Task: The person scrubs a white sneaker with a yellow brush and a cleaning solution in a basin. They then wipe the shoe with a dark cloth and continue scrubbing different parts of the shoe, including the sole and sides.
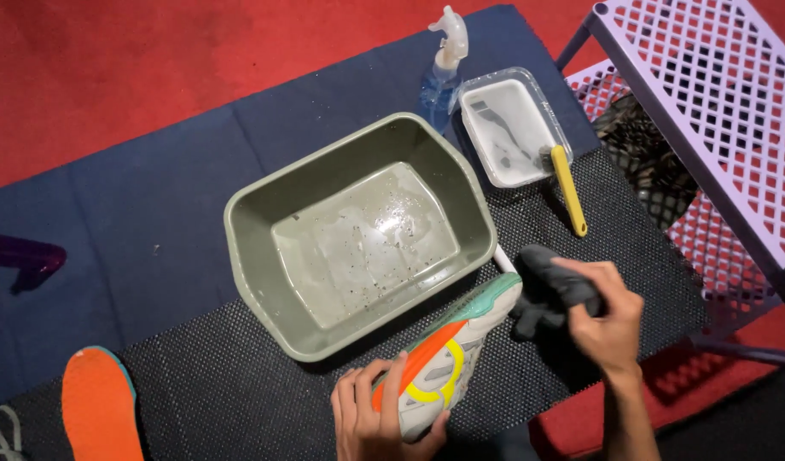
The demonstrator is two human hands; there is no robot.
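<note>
The left hand [377, 416] is gripping a sneaker [448, 358] by its back end, fingers wrapped tight around it, sole turned up, holding it just off the near edge of the green wash basin [256, 256] over the black mesh mat [230, 384]. The right hand [606, 312] is closing around a bunched dark cloth [548, 294] and pressing it at the shoe's toe. Looks like a wipe-down to me, so I'd be keeping that left grip firm so the shoe isn't twisting, and working the cloth in short strokes along the teal edge. A yellow-handled brush [568, 188] is resting in the white tray [473, 94] next to the spray bottle [444, 60], and an orange insole [98, 410] is lying off to the left.
</note>
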